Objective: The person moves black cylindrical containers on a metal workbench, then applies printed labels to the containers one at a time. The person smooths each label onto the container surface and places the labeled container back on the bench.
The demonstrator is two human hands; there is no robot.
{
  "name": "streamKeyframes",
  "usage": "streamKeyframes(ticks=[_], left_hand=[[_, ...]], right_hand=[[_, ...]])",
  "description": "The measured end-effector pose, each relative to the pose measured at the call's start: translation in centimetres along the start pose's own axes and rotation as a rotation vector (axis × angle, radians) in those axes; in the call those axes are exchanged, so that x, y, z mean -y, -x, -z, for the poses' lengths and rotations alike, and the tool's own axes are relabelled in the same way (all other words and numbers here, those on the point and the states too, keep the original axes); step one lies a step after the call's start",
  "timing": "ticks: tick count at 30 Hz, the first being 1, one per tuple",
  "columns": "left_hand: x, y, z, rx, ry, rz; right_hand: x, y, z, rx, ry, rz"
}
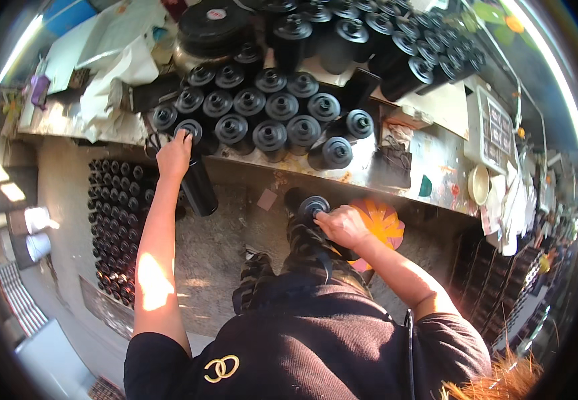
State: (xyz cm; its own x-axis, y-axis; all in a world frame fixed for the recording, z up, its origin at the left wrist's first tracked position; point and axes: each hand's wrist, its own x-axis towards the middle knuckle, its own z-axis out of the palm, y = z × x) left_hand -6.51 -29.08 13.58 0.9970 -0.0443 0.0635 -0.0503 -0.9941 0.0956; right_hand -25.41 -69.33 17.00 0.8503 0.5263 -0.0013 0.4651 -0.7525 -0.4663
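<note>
Over the near edge of the bench, my left hand (174,159) is closed at the top end of a long black cylinder (200,190), which hangs tilted in front of the bench. Close to my lap, my right hand (345,227) pinches the round, stepped top of another black cylinder (313,205); most of its body is hidden. Beyond my left hand, a group of similar black cylinders (249,101) stands upright on the bench, each with a ringed top and a central neck. Two of them, including the near-right cylinder (337,153), lean outward.
The metal bench (429,175) runs across in front of me. More black cylinders (405,43) stand at the back right. Rows of them (115,220) are on the floor at left. An orange patterned round seat (379,223) is by my right forearm, and a bowl (478,185) at right.
</note>
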Motion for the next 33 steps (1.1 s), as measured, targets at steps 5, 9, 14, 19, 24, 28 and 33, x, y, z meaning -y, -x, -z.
streamKeyframes(ticks=[5,9,14,19,24,28,33], left_hand=[[-1.5,-2.3,2.1,0.064,-0.108,-0.014],[-2.9,-1.9,4.1,0.022,-0.044,-0.024],[-5.1,2.1,6.3,-0.101,0.184,-0.123],[-12.3,7.1,8.7,0.037,0.320,-0.258],[-18.2,9.3,8.6,0.111,0.535,-0.466],[-20.4,8.7,7.9,0.170,0.567,-0.580],[-21.5,6.8,5.3,0.209,0.513,-0.656]], right_hand=[[-2.7,4.3,6.5,-0.083,0.050,-0.176],[-5.1,5.8,8.3,-0.234,0.140,-0.345],[-9.1,3.2,7.8,-0.367,0.169,-0.553],[-13.7,-1.9,8.4,-0.409,0.269,-0.785],[-18.5,-5.5,7.9,-0.474,0.275,-0.791],[-18.6,-5.2,6.6,-0.461,0.231,-0.817],[-15.9,-3.1,7.0,-0.495,0.190,-0.748]])
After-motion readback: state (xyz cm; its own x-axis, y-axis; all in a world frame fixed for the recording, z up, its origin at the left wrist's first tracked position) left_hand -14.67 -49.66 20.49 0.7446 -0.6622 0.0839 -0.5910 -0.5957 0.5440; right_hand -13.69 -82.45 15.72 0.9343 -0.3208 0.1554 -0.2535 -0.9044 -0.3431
